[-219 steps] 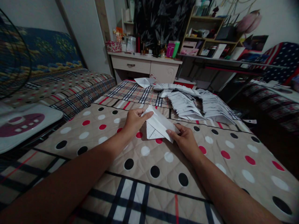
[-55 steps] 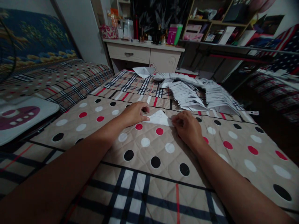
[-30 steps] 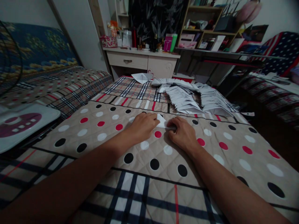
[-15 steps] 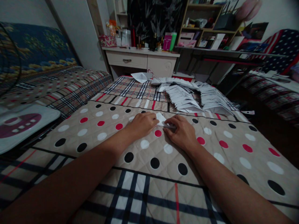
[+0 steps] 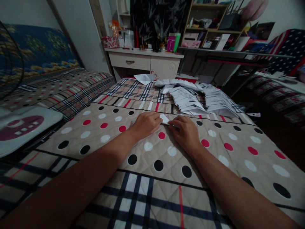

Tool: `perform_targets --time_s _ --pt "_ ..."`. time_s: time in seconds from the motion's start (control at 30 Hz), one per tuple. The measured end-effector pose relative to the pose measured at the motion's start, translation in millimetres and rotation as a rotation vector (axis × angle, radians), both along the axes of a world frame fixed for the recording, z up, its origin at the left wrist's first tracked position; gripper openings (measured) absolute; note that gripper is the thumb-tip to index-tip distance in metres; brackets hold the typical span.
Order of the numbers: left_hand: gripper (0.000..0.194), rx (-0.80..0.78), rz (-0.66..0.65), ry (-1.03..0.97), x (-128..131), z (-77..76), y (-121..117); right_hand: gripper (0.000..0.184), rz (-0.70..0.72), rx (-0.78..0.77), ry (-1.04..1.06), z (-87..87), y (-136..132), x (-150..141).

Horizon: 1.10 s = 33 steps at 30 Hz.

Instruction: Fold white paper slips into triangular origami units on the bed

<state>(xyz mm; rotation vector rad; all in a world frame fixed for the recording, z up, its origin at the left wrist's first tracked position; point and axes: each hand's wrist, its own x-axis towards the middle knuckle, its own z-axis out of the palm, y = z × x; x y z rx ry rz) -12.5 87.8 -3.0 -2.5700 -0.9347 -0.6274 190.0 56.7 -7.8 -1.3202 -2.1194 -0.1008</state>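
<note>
- The folded paper (image 5: 164, 119) is showing as a small, white, slanting patch with a fairly straight lower edge; its two ends are disappearing under fingers, so its full outline is hiding.
- It is lying between the hands on the dotted band of the bedspread (image 5: 145, 162), just beyond a red dot.
- The left hand (image 5: 146, 124) is resting at the paper's left end, fingers bending together and tips touching it; whether they are pinching it, I cannot tell.
- The right hand (image 5: 186, 128) is pinching the right end between thumb and forefinger, the other fingers curling inward.
- Around the forearms the bedspread is stretching wide, both toward the person and out to each side; its right edge is falling away beside the dark floor, and a white object with a purple panel (image 5: 47, 124) is bordering its left side.
- Ahead and to the right, paper is taking up the space: two rows are fanning side by side, a left row (image 5: 187, 101) and a right row (image 5: 219, 100), and one crosswise row (image 5: 177, 82) is lying behind.
- One small folded piece (image 5: 166, 89) is sitting beside them, and one lone sheet (image 5: 145, 79) is lying near the far edge; the rows' layers are packing too tightly to count.
</note>
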Motion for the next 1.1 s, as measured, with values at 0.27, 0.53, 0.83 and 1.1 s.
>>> perform_targets --time_s 0.27,0.53,0.83,1.1 --pt "0.014 -0.016 -0.025 -0.392 -1 21.4 -4 0.013 0.092 0.085 0.380 9.0 -7 -3" --pt "0.020 -0.069 -0.099 -0.247 13 40.3 -18 0.020 0.117 -0.012 0.372 19.2 -16 -11" --pt "0.011 -0.238 0.032 -0.409 10 49.4 -19 0.016 0.088 0.087 0.278 20.1 -16 -6" --pt "0.005 -0.492 0.129 -0.732 -8 50.3 0 0.026 0.102 -0.122 0.446 15.9 -11 1"
